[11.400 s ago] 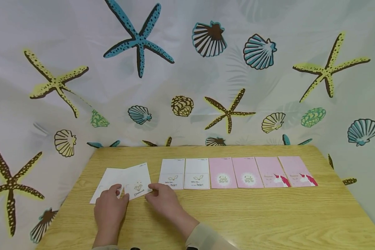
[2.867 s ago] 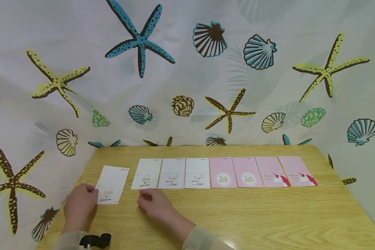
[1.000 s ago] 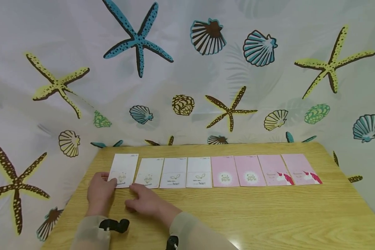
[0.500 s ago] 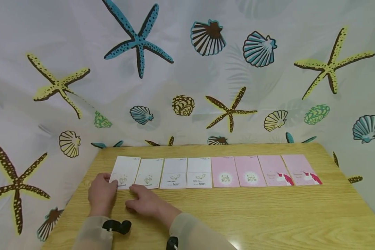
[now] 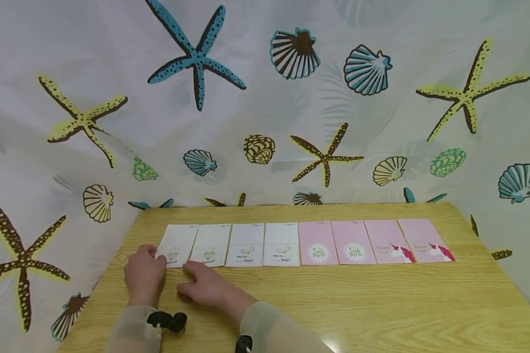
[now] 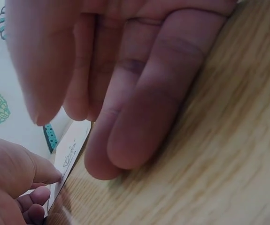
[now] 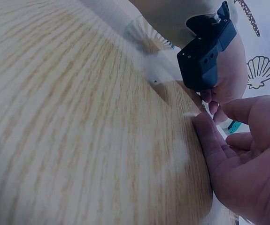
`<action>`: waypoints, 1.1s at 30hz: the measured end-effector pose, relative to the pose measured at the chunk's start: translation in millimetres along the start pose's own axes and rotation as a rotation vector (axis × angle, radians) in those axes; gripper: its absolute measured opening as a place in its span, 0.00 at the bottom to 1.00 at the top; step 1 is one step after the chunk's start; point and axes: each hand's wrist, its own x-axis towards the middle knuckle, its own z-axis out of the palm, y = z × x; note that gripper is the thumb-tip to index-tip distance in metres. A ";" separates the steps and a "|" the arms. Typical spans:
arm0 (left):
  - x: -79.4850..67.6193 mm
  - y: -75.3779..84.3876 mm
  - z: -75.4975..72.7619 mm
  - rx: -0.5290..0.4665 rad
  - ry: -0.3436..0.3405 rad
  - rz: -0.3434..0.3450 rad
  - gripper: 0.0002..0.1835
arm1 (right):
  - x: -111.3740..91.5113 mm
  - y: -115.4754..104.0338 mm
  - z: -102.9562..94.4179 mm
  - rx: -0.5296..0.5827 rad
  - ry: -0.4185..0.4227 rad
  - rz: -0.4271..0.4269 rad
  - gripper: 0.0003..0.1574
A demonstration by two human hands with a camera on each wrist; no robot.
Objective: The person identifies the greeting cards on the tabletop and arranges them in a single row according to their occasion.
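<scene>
Side by side on the table lie white cards with a gold diamond print: the leftmost card and its neighbour. At the leftmost card's lower left corner my left hand pinches its edge, thumb on top. My right hand rests below the two cards, index finger stretched toward their lower edges and the other fingers bent under. In the left wrist view the card shows behind my left fingers, with my right hand beside it. The pinch itself is partly hidden there.
To the right the row continues with two white winged-heart cards, two pink "Smile More" cards and two pink unicorn cards. They lie on a wooden table. A shell-and-starfish curtain hangs behind it.
Earlier the leftmost card lay apart and lower left. My left hand has brought it beside its neighbour, then slid it down level with the row. My right hand has barely moved lately.
</scene>
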 end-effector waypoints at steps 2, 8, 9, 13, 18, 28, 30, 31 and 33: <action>-2.0 1.5 -1.0 0.003 0.005 0.009 0.23 | 0.1 -0.1 0.0 -0.008 -0.001 -0.004 0.38; -8.6 7.2 -3.2 0.005 0.017 0.021 0.23 | -1.4 -1.5 -0.3 -0.001 -0.006 0.007 0.38; -9.1 8.2 -3.4 0.005 0.018 0.020 0.22 | -1.9 -1.7 -0.7 0.002 -0.007 0.007 0.38; -8.5 8.9 -3.4 0.005 0.009 0.011 0.23 | -3.5 -2.7 -2.0 -0.002 -0.008 -0.003 0.38; -7.1 6.6 -4.3 0.012 -0.011 0.010 0.22 | -2.8 -1.8 -1.4 -0.001 -0.014 -0.004 0.38; -7.6 5.4 -4.9 0.018 -0.007 0.030 0.23 | -1.2 -0.9 0.6 0.001 -0.006 -0.008 0.38; -8.4 5.9 -5.2 0.015 -0.001 0.035 0.23 | -1.9 -1.3 0.3 0.009 -0.004 -0.012 0.38; -8.6 6.0 -5.2 0.014 0.003 0.036 0.23 | -2.2 -1.5 0.2 0.012 -0.004 -0.014 0.38; -9.2 6.3 -5.7 0.007 0.007 0.037 0.23 | -3.1 -2.1 -0.1 0.017 0.000 -0.017 0.38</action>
